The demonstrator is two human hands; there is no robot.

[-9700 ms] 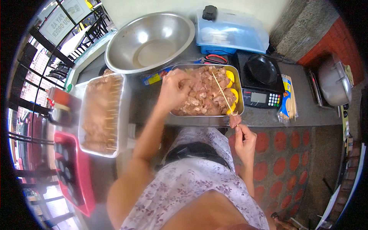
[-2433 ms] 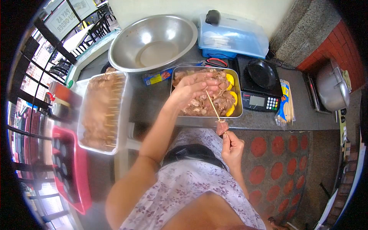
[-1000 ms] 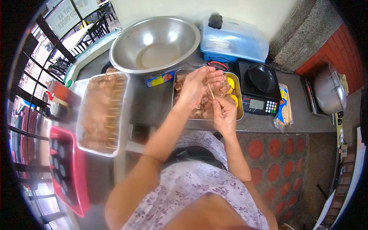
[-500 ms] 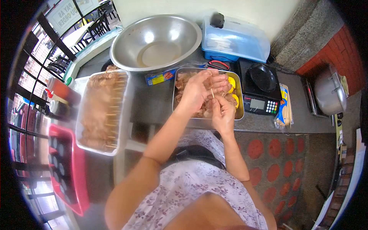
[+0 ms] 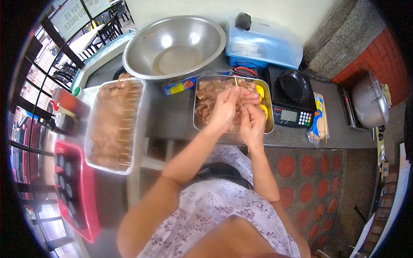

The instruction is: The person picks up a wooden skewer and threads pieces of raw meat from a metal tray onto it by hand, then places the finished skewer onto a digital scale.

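My left hand point(image 5: 226, 108) is closed around a thin bamboo skewer point(image 5: 235, 81), whose tip sticks up past my thumb. Close against it on the right, my right hand point(image 5: 253, 124) has its fingers pinched at the lower part of the skewer, which the fingers mostly hide. Any meat on the stick is covered by my hands. Both hands are over a metal tray point(image 5: 270, 125) of raw sliced meat point(image 5: 206, 103). Yellow rounded pieces point(image 5: 260, 93) lie along the tray's right side.
To the left, a white plastic tub point(image 5: 137, 148) holds rows of skewered meat. Behind stand a big steel basin point(image 5: 178, 47) and a blue lidded box point(image 5: 264, 45). Red-handled scissors point(image 5: 245, 71) lie behind the tray. At right are a digital scale point(image 5: 292, 114) and a skewer pack point(image 5: 319, 122).
My left hand has gone from a spread, upturned palm to a closed grip. The skewer's tip now shows above the left thumb. My right hand stays near the same spot.
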